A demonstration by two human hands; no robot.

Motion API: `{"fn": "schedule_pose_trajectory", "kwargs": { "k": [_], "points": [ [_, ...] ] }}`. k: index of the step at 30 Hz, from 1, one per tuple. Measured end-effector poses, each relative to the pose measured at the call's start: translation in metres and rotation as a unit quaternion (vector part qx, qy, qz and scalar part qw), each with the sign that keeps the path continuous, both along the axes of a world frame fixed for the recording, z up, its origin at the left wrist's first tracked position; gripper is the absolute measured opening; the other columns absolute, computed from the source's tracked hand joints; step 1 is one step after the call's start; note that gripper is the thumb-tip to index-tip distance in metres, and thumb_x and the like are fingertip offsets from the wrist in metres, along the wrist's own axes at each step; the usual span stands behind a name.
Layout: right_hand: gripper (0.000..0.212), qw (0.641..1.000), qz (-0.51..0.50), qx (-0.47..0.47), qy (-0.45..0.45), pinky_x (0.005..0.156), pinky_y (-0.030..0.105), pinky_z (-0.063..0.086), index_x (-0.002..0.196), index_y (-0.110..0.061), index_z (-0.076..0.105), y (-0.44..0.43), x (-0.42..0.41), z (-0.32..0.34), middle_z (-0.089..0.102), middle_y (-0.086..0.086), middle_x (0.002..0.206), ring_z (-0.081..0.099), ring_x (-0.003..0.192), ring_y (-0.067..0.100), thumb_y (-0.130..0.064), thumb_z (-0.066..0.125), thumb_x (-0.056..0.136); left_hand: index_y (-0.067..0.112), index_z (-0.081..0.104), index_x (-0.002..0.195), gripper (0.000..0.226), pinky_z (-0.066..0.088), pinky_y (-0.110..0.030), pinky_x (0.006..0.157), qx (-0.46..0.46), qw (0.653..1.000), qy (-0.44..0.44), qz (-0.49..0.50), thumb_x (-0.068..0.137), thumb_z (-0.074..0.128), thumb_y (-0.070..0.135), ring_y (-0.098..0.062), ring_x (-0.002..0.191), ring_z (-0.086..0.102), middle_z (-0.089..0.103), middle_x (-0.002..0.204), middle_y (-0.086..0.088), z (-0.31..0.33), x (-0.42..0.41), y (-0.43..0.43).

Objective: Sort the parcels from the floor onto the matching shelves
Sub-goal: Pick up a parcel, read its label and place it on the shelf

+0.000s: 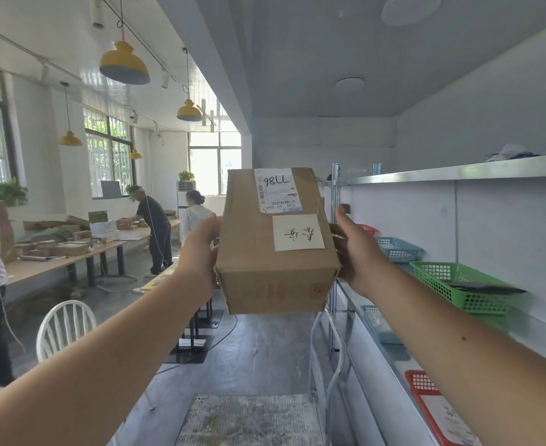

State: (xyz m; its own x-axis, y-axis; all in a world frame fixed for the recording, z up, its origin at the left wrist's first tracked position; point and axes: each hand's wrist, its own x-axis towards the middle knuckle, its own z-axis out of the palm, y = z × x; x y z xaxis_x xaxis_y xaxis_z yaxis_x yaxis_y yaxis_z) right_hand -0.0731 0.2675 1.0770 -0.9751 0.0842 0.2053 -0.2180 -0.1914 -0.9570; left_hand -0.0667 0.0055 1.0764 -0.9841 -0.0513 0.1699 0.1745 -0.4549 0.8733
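Observation:
A brown cardboard parcel (276, 272) is held up at chest height in the middle of the view. It carries a white shipping label with handwritten digits and a cream note with handwriting, both upside down to me. My left hand (201, 249) grips its left side and my right hand (355, 252) grips its right side. The metal shelf unit (458, 170) runs along the right wall, just right of the parcel.
On the shelves sit a green basket (461, 284), blue baskets (398, 247), a red basket (426, 397) and another red one (368, 229). A white chair (64, 326) stands lower left. Tables with boxes (69, 249) and three people fill the left. A grey platform (249, 420) lies below.

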Motion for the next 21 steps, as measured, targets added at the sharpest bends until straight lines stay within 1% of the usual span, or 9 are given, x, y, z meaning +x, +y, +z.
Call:
{"fn": "schedule_pose_trajectory", "kwargs": {
  "k": [4, 6, 9, 10, 12, 14, 16, 19, 21],
  "points": [
    [0.046, 1.000, 0.015, 0.017, 0.014, 0.072, 0.035, 0.054, 0.106, -0.021, 0.081, -0.001, 0.008, -0.003, 0.083, 0.002, 0.096, 0.075, 0.080, 0.020, -0.061, 0.059, 0.099, 0.025, 0.075, 0.095, 0.023, 0.052, -0.038, 0.084, -0.014, 1.000, 0.009, -0.004, 0.104, 0.058, 0.039, -0.020, 0.097, 0.066, 0.074, 0.097, 0.007, -0.006, -0.001, -0.001],
    [0.041, 1.000, 0.016, 0.021, 0.014, 0.074, 0.036, 0.055, 0.109, -0.022, 0.082, -0.001, 0.009, -0.005, 0.084, 0.000, 0.095, 0.076, 0.081, 0.018, -0.056, 0.061, 0.100, 0.024, 0.076, 0.102, 0.022, 0.057, -0.045, 0.095, -0.017, 1.000, 0.014, -0.005, 0.101, 0.063, 0.042, -0.025, 0.105, 0.072, 0.076, 0.115, -0.001, -0.006, 0.001, -0.001],
    [0.036, 1.000, 0.016, 0.022, 0.009, 0.057, 0.026, 0.049, 0.110, -0.020, 0.081, -0.004, 0.014, -0.010, 0.082, 0.001, 0.092, 0.072, 0.064, 0.011, -0.049, 0.062, 0.100, 0.025, 0.075, 0.122, 0.039, 0.052, -0.063, 0.112, -0.035, 0.999, 0.023, 0.007, 0.088, 0.073, 0.045, -0.033, 0.123, 0.074, 0.078, 0.130, -0.008, -0.005, 0.009, -0.001],
    [0.038, 1.000, 0.015, 0.020, 0.002, 0.062, 0.027, 0.053, 0.113, -0.018, 0.081, -0.005, 0.015, -0.011, 0.083, 0.006, 0.101, 0.075, 0.073, 0.015, -0.049, 0.064, 0.099, 0.027, 0.073, 0.128, 0.040, 0.053, -0.064, 0.110, -0.041, 0.999, 0.025, 0.016, 0.092, 0.072, 0.042, -0.031, 0.121, 0.074, 0.078, 0.129, -0.005, -0.005, 0.009, -0.001],
    [0.043, 1.000, 0.019, 0.003, -0.007, 0.094, 0.041, 0.059, 0.122, -0.018, 0.080, -0.006, 0.015, -0.016, 0.081, 0.012, 0.120, 0.076, 0.107, 0.029, -0.050, 0.066, 0.096, 0.028, 0.072, 0.132, 0.033, 0.057, -0.059, 0.107, -0.047, 0.998, 0.026, 0.032, 0.100, 0.067, 0.035, -0.027, 0.120, 0.073, 0.077, 0.125, -0.001, -0.007, 0.009, 0.000],
    [0.047, 1.000, 0.016, -0.005, -0.006, 0.110, 0.053, 0.052, 0.125, -0.021, 0.080, -0.008, 0.019, -0.020, 0.080, 0.009, 0.125, 0.071, 0.122, 0.033, -0.053, 0.068, 0.093, 0.028, 0.072, 0.132, 0.031, 0.060, -0.057, 0.105, -0.044, 0.998, 0.026, 0.038, 0.103, 0.063, 0.032, -0.026, 0.123, 0.072, 0.077, 0.125, 0.000, -0.009, 0.010, 0.001],
    [0.048, 1.000, 0.028, 0.003, -0.008, 0.096, 0.049, 0.057, 0.123, -0.025, 0.080, -0.007, 0.022, -0.023, 0.082, 0.000, 0.113, 0.072, 0.109, 0.025, -0.059, 0.066, 0.093, 0.029, 0.069, 0.135, 0.033, 0.059, -0.058, 0.105, -0.050, 0.998, 0.023, 0.041, 0.104, 0.061, 0.034, -0.025, 0.121, 0.071, 0.075, 0.126, 0.000, -0.008, 0.013, 0.003],
    [0.041, 0.997, 0.071, 0.025, -0.016, 0.064, 0.032, 0.049, 0.115, -0.026, 0.077, -0.006, 0.031, -0.028, 0.078, -0.006, 0.082, 0.070, 0.069, 0.011, -0.056, 0.050, 0.104, 0.029, 0.062, 0.140, 0.040, 0.063, -0.056, 0.097, -0.046, 0.997, 0.022, 0.056, 0.103, 0.064, 0.044, -0.024, 0.113, 0.075, 0.076, 0.126, -0.001, -0.006, 0.017, 0.004],
    [0.043, 0.994, 0.099, 0.046, -0.017, 0.070, 0.033, 0.056, 0.124, -0.028, 0.074, -0.007, 0.036, -0.033, 0.082, -0.002, 0.095, 0.076, 0.083, 0.015, -0.057, 0.052, 0.102, 0.029, 0.058, 0.144, 0.056, 0.064, -0.059, 0.092, -0.051, 0.996, 0.032, 0.064, 0.094, 0.072, 0.051, -0.028, 0.112, 0.077, 0.077, 0.130, -0.003, -0.006, 0.019, 0.005]
  ]
}}
